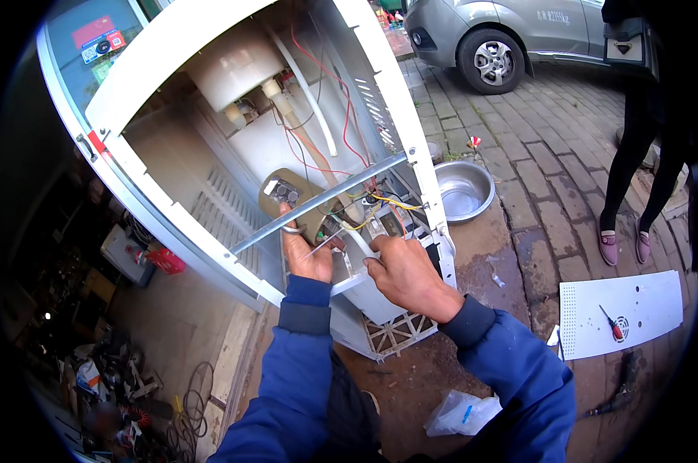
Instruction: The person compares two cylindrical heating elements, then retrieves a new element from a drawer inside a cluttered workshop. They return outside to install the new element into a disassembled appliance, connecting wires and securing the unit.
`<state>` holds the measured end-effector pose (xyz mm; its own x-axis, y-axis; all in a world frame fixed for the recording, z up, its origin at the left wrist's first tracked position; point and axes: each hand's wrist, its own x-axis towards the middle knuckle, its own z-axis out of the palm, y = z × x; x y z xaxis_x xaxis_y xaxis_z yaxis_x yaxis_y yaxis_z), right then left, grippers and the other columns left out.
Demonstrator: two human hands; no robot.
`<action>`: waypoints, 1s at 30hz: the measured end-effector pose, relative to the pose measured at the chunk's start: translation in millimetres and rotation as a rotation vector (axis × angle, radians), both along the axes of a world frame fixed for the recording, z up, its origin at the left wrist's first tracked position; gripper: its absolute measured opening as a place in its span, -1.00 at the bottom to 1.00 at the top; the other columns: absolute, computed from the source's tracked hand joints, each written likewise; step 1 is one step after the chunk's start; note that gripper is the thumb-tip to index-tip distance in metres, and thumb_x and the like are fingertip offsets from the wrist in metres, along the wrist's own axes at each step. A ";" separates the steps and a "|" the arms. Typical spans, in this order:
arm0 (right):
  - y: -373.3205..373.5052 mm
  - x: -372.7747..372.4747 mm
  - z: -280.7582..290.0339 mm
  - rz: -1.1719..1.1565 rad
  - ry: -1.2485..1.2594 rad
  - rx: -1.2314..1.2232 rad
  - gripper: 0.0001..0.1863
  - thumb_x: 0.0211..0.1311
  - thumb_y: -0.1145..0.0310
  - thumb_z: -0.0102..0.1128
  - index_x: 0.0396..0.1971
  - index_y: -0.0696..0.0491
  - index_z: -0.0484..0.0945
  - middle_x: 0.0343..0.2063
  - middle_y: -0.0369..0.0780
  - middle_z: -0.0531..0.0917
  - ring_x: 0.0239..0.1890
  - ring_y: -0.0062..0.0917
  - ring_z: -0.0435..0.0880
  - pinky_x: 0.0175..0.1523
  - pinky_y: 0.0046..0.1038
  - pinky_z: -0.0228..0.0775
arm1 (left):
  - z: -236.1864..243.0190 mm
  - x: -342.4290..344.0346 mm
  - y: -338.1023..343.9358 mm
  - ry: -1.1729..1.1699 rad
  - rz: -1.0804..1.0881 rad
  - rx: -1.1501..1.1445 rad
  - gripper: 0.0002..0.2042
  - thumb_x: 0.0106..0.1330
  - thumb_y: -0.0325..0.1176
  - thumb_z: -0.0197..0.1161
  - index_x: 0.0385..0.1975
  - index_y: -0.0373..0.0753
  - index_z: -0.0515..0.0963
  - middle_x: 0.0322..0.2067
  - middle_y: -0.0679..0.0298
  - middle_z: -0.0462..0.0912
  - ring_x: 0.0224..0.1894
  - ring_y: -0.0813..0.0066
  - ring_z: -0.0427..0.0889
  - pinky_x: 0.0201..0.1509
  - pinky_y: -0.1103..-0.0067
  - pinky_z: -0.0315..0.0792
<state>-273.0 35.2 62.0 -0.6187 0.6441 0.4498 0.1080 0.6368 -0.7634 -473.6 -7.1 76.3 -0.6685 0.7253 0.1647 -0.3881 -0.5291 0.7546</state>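
Cabinet [401,116], white and open on its near side, stands at the centre of the work area. At far left, a red box [166,261] and a loose cable [185,420] lie on the floor. Within the cabinet, a metal tank [237,65] is mounted high, with a brown canister [269,202] lower down. The left hand [309,255] is raised against this canister, fingers partly hidden; its grip cannot be told. A metal bar [318,202] crosses the opening above both hands, which are apart. Right of the left hand, the right hand [410,274] has curled fingers at a white tube [356,241]; whether they clamp it cannot be told. Further right are a plastic bag [461,414] and a metal bowl [466,189] on the ground, then a grey car [545,31]. At far right, a screwdriver [617,330] lies on a flat panel [657,305], near a standing person [627,174].
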 end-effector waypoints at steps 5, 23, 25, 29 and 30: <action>0.2 8.8 9.5 -0.043 -0.156 0.026 -0.77 0.17 0.40 0.18 -0.45 0.32 0.59 -0.56 0.24 0.60 -0.38 0.19 0.66 -0.18 0.05 0.51 | -2.3 -7.2 -7.6 0.047 -0.057 -0.127 -0.52 0.52 0.08 0.15 0.19 -0.17 0.48 0.06 0.20 0.65 0.07 0.29 0.65 0.08 0.29 0.58; -12.6 2.2 11.1 -0.086 -0.178 0.117 -0.81 0.13 0.42 0.16 -0.51 0.28 0.54 -0.58 0.19 0.63 -0.44 0.15 0.68 -0.26 0.03 0.56 | 19.9 32.2 3.3 0.193 -0.093 -0.062 -0.35 0.41 0.31 0.13 0.18 -0.17 0.44 -0.03 0.20 0.61 -0.10 0.34 0.64 -0.34 0.41 0.49; -16.5 3.2 13.9 -0.073 -0.166 0.134 -0.81 0.12 0.43 0.16 -0.52 0.27 0.55 -0.58 0.18 0.64 -0.46 0.14 0.70 -0.28 0.01 0.58 | 12.6 17.0 1.8 0.248 -0.107 -0.120 -0.40 0.40 0.25 0.21 0.14 -0.17 0.48 -0.10 0.24 0.64 -0.21 0.42 0.65 -0.42 0.49 0.45; -12.8 10.5 14.9 -0.081 -0.169 0.139 -0.82 0.13 0.43 0.15 -0.50 0.28 0.55 -0.57 0.19 0.64 -0.45 0.14 0.70 -0.28 0.01 0.58 | 18.5 28.7 14.3 0.178 -0.083 -0.147 -0.51 0.40 0.09 0.32 0.05 -0.20 0.53 -0.20 0.31 0.68 -0.40 0.53 0.65 -0.61 0.59 0.37; -14.9 8.0 13.1 -0.067 -0.175 0.131 -0.82 0.13 0.43 0.15 -0.50 0.28 0.55 -0.57 0.19 0.64 -0.45 0.14 0.70 -0.28 0.01 0.58 | 14.4 22.5 10.8 0.221 -0.082 -0.160 -0.54 0.39 0.03 0.36 0.05 -0.21 0.53 -0.19 0.30 0.68 -0.33 0.51 0.67 -0.49 0.57 0.48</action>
<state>-265.0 20.3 75.1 -0.6521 0.6294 0.4225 0.2767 0.7165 -0.6404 -451.1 3.7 90.6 -0.5674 0.8037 0.1791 -0.2414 -0.3703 0.8970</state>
